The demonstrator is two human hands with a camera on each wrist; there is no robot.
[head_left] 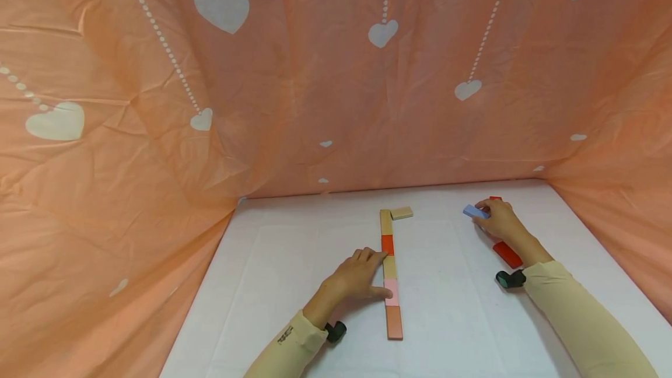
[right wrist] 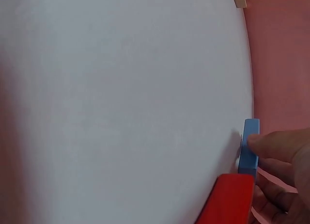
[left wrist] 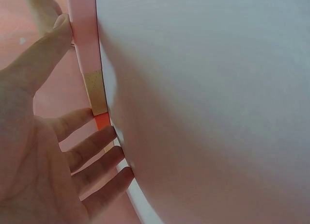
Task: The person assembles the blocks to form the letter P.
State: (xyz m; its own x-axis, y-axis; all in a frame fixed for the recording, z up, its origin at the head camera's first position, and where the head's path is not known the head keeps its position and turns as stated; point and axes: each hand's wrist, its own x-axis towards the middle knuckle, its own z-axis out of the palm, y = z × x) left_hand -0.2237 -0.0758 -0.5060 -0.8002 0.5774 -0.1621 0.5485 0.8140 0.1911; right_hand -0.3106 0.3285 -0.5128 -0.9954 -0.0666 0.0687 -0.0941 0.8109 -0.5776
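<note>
A straight row of flat blocks runs up the table: a terracotta block (head_left: 394,324) nearest, then a pink block (head_left: 392,286), a wooden block (head_left: 390,268), an orange-red block (head_left: 387,244) and another wooden block (head_left: 386,222). My left hand (head_left: 357,276) lies along the row's left side with fingers extended; its thumb touches the pink block and its index fingertip is by the orange-red one. At the right, my right hand (head_left: 501,223) pinches a blue block (right wrist: 249,149) between thumb and fingers. The blue block's far part is hidden by that hand.
A loose wooden block (head_left: 402,213) lies slanted beside the row's far end. One red block (head_left: 507,254) lies near my right wrist; another red block (head_left: 496,198) peeks out behind that hand. An orange heart-patterned cloth (head_left: 315,104) hangs around the white table (head_left: 273,284).
</note>
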